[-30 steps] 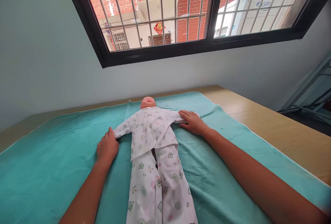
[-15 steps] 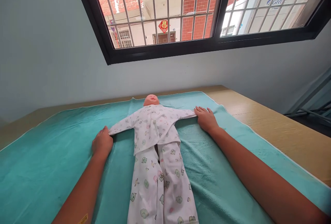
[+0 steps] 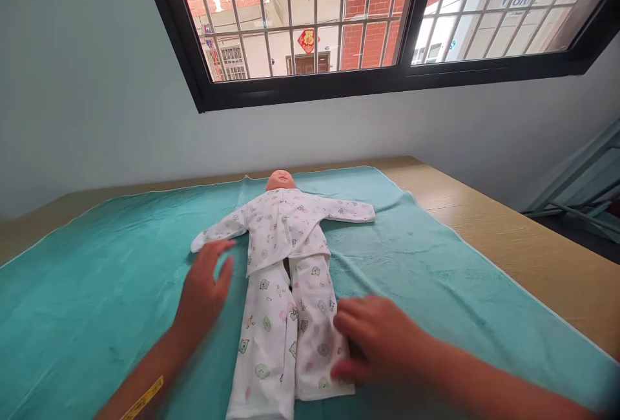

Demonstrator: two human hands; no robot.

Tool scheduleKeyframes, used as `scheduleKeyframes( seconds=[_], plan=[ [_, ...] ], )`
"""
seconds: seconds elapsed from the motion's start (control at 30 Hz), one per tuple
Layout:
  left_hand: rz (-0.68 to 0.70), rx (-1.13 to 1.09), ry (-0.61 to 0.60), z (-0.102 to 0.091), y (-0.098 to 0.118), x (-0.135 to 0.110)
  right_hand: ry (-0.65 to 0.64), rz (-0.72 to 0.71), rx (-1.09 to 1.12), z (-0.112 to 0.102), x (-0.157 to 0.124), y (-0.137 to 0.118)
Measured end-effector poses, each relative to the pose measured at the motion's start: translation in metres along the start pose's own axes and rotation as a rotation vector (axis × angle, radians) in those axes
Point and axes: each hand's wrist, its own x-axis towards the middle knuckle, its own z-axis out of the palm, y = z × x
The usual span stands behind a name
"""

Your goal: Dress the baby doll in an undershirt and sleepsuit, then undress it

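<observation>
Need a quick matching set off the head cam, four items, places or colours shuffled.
1. Doll's head
2. Cloth
3. Window frame
4. Right hand

A. Black, set in the wall
B. Near a leg of the printed trousers
C. Pinkish, just past the collar of the printed shirt
D. Turquoise, spread over the wooden table

Pairs: 1-C, 2-D, 3-A, 4-B

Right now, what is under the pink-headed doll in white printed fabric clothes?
Around the doll shows a turquoise fabric sheet, spread on a light-brown wooden tabletop. The area directly beneath is covered, so I cannot tell whether anything else is there.
</observation>
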Motion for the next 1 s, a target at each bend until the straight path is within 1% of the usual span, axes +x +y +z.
scheduleKeyframes(
  seconds=[0.07,0.13,0.17,0.2,0.23,0.33,0.4,0.47,0.57,0.63,0.73,0.8,0.9,1.0],
  plan=[
    [0.171,-0.053,-0.142,-0.012,0.038,-0.034,-0.006,0.011,-0.040,0.012,-0.011,-0.020],
    [0.450,-0.046,-0.213,-0.016,0.067,-0.063,0.005,0.018,-0.086,0.020,-0.015,-0.029],
    [0.557,-0.023,-0.216,-0.015,0.078,-0.075,0.014,-0.008,-0.106,0.022,-0.015,-0.031],
    [0.619,0.007,-0.209,-0.013,0.086,-0.083,0.027,-0.050,-0.119,0.022,-0.015,-0.032],
    [0.650,0.040,-0.197,-0.010,0.092,-0.088,0.048,-0.101,-0.124,0.020,-0.016,-0.032],
    [0.634,0.117,-0.153,0.000,0.103,-0.091,0.114,-0.229,-0.129,0.009,-0.024,-0.034],
    [0.637,0.139,-0.105,0.004,0.108,-0.091,0.139,-0.255,-0.141,0.001,-0.032,-0.035],
    [0.649,0.136,-0.043,0.007,0.115,-0.092,0.143,-0.250,-0.150,-0.004,-0.040,-0.034],
    [0.636,0.155,0.011,0.012,0.125,-0.099,0.147,-0.235,-0.151,-0.002,-0.048,-0.030],
    [0.616,0.212,0.010,0.018,0.129,-0.103,0.151,-0.242,-0.148,0.002,-0.050,-0.028],
    [0.631,0.271,0.013,0.023,0.132,-0.106,0.164,-0.254,-0.131,0.003,-0.050,-0.027],
    [0.619,0.233,0.034,0.023,0.134,-0.106,0.161,-0.253,-0.110,0.000,-0.048,-0.027],
    [0.561,0.115,0.083,0.019,0.141,-0.106,0.164,-0.261,-0.083,-0.006,-0.047,-0.025],
    [0.546,0.028,0.137,0.020,0.149,-0.107,0.159,-0.279,-0.070,-0.006,-0.049,-0.023]
  ],
)
